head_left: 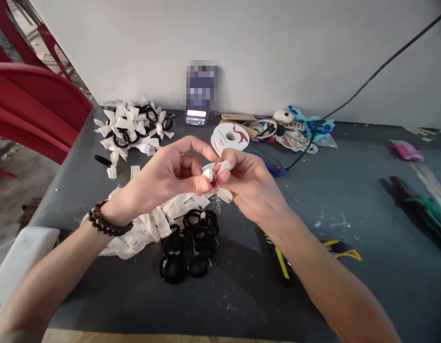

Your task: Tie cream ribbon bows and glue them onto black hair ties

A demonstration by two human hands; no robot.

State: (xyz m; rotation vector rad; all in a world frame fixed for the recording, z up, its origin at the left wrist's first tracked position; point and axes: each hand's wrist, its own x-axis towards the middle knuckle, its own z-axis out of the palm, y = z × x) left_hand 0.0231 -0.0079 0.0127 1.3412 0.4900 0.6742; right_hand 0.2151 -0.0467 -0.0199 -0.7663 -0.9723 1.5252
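Note:
Both hands meet above the middle of the table, pinching a short white ribbon (224,194) between them. My left hand (170,169) grips one part of it between thumb and fingers. On the other side, my right hand (247,178) has thumb and forefinger closed on a folded part of the same ribbon. Part of the ribbon is hidden behind the fingers. Below the hands lie several black hair ties (189,243). A heap of cut white ribbon pieces (134,236) spreads under my left wrist. Just behind the hands is a ribbon spool (220,136) with a printed white face.
Hair ties with white bows (132,126) are piled at the back left. A phone (197,95) leans on the wall. A blue glue gun (275,169), yellow-black scissors (279,259), green-handled pliers (427,212) and a white box-like device (23,267) lie around. A black cable (377,71) crosses the right.

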